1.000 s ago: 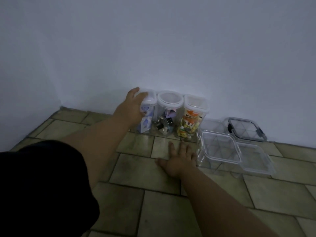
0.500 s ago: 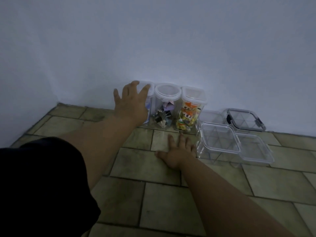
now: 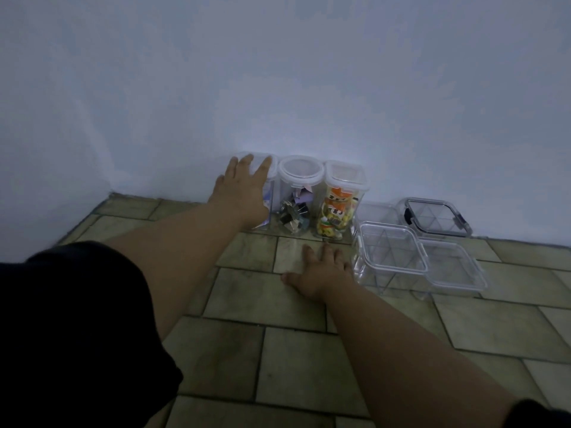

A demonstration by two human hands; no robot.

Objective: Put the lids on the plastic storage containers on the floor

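While the left hand (image 3: 244, 189) lies spread, fingers wide, against the lidded tall jar (image 3: 262, 193) by the wall, the right hand (image 3: 321, 271) rests flat and empty on the floor tiles (image 3: 265, 295). Just beside it stands an open clear container (image 3: 391, 253), its loose lid (image 3: 454, 270) touching it. Judged light, rigid and slippery; best gripped by the rim edges.

The packets inside the right-hand tall container (image 3: 340, 205) bear printed characters too blurred to read.
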